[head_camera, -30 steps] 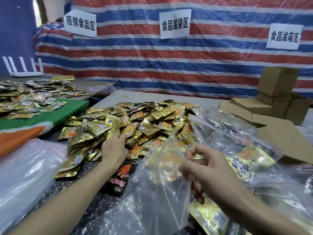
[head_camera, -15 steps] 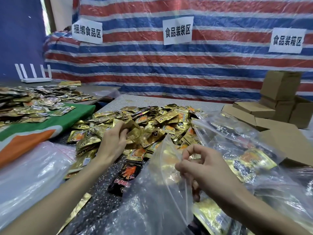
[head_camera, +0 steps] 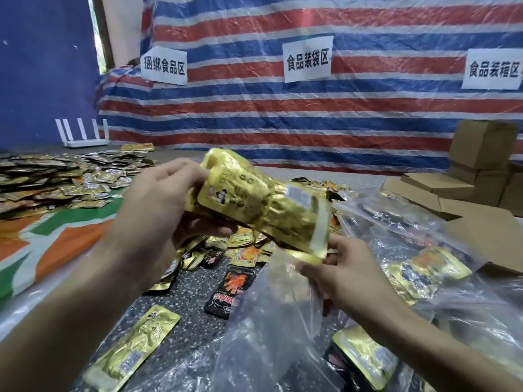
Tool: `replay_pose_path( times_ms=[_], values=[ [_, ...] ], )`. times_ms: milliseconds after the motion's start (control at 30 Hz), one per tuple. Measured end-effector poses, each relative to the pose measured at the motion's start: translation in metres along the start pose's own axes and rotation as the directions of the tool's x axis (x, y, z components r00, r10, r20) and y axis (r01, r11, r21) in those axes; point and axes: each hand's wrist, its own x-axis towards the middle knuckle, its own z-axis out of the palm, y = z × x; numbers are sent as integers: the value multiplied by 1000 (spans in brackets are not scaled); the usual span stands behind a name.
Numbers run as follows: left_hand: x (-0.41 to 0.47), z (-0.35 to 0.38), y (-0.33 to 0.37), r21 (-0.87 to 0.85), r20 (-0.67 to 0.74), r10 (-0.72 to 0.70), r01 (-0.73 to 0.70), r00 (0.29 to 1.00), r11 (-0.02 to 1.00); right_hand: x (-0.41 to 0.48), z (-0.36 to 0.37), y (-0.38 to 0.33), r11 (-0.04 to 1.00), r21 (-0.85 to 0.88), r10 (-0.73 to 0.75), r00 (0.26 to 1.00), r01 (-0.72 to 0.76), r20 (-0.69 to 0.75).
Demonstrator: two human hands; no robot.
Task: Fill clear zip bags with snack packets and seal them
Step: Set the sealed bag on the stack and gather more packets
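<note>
Gold foil packets [head_camera: 263, 205] bunched mid-frame, gripped at their 9 o'clock end by left hand [head_camera: 158, 205], lower end tilted toward 5 o'clock just above clear zip bag [head_camera: 271, 312], bag rim pinched by right hand [head_camera: 348, 273], filled bags [head_camera: 424, 267] at 3 o'clock.

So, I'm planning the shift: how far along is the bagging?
Done: filled bags lie at right, seals unclear. In hand: the left hand grips gold packets above the bag whose mouth the right hand pinches. Left: loading and sealing it, then the pile.
</note>
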Motion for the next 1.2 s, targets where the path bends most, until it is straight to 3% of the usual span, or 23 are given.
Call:
replay_pose_path(
  times_ms=[267,533,600,733,833,967,1100,1200],
  values=[
    [-7,-2,-12,126,-107,-55,69,993,990,-7,-8,-9,946,272,166,984,-177,63],
    [-10,7,-22,395,-7,11,-7,1000,919,-13,-5,-11,971,224,71,995,-84,65],
    [-11,16,-25,555,37,71,-80,997,828,-15,0,-14,970,235,44,995,-63,84],
    [-16,31,-32,859,158,153,-212,976,466,-18,4,-25,951,308,-54,992,16,115],
    [-14,38,-42,934,192,68,-204,979,292,-19,2,-31,938,339,-123,986,78,113],
    [-4,33,-52,949,274,32,-275,961,154,-19,-4,-32,930,357,-134,986,91,97],
    [6,21,-50,904,359,-38,-337,933,262,-15,-14,-28,923,378,-84,996,70,19],
    [17,10,-52,813,387,-65,-307,920,494,-12,-20,-23,919,391,-51,998,56,-22]
  ],
)
